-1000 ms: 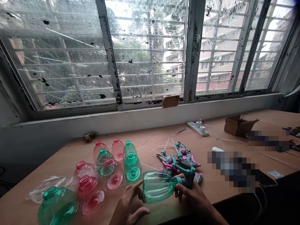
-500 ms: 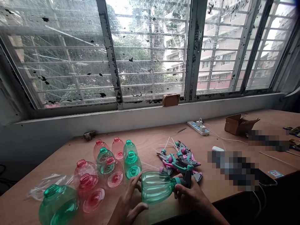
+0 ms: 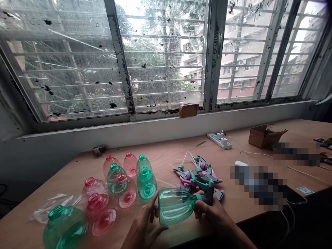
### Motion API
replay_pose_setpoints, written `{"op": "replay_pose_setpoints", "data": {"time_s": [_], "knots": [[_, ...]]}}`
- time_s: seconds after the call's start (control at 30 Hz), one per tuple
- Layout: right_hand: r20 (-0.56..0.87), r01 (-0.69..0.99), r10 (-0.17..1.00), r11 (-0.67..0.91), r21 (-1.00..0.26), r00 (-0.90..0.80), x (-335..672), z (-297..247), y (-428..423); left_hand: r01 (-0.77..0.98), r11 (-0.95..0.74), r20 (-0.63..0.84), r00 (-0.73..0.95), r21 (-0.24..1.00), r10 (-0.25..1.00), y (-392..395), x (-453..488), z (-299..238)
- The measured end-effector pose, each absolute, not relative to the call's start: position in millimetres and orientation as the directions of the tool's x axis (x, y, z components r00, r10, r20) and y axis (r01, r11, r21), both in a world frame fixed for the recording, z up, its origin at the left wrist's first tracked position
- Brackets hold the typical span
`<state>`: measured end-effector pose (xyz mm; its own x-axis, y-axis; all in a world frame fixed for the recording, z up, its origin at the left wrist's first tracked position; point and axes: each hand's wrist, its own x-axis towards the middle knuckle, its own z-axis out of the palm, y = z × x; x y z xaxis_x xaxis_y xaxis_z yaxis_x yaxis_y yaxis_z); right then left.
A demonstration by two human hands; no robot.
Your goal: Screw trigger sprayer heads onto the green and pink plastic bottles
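Observation:
A clear green spray bottle lies tilted on its side in front of me, its base to the left. My left hand is curled around the base, thumb below and fingers behind. At the neck, my right hand grips the teal collar of the dark trigger head, which sits on the bottle's mouth. Just beyond the bottle lies a heap of teal, pink and grey trigger heads with thin white dip tubes. To the left stand several open green bottles and red bottles.
Crumpled clear plastic lies on the left of the wooden table. A white power strip and an open cardboard box are at the back right. Cables and a phone lie to the right, near blurred-out patches.
The bottle has shifted slightly to the right, with both hands still on it. Its trigger head has turned a little, and its end now stands higher.

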<state>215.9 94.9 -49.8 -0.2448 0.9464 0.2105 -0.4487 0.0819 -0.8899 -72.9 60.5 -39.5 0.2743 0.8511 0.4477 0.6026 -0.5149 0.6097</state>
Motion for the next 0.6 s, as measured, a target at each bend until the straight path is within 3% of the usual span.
{"op": "replay_pose_setpoints", "data": {"time_s": [0.6], "knots": [[0.230,-0.418,0.944,0.115,-0.901,-0.237,214,-52,92,0.626,-0.481,0.415,0.263,0.613,0.871,65,-82,-39]]}}
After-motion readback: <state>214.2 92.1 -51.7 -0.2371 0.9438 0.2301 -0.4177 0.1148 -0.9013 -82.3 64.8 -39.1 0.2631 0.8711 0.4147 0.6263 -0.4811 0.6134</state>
